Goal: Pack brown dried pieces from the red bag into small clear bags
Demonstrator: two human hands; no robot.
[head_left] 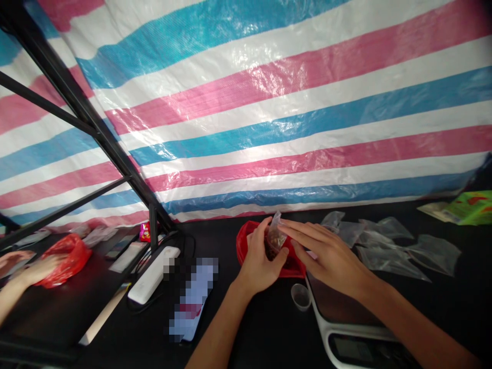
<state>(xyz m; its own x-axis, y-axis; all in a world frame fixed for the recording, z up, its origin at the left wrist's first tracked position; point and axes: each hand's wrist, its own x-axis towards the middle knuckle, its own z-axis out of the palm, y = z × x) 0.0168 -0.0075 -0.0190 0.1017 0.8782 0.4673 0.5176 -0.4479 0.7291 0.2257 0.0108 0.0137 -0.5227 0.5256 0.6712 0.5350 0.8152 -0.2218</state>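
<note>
A person's left hand (263,254) closes around a small clear plastic bag (275,240) of dark, lumpy contents, too small to identify, with the bag's top standing upright above the fingers. The right hand (326,251) lies open, fingers stretched flat, their tips against the bag's upper part. Both hands work over a red plastic container (243,243) on a black desk (265,338), and the bag sits just above it. A bag like this is best kept upright with its mouth held high, while flat fingers press gently so the contents settle low and nothing spills.

Nearby, a digital kitchen scale (346,312) lies beneath the right forearm, with a small clear plastic cup (301,297) just beside it. Loose clear plastic bags (388,251) are spread to the right of the hands, near a green printed packet (471,207). A white power strip (152,274) and a pixelated object (192,297) lie to the left. At far left, past a black metal frame (82,123), another person's hand (42,269) rests on a crumpled red plastic bag (67,261). A pink, blue and white striped tarpaulin (269,102) hangs behind.
</note>
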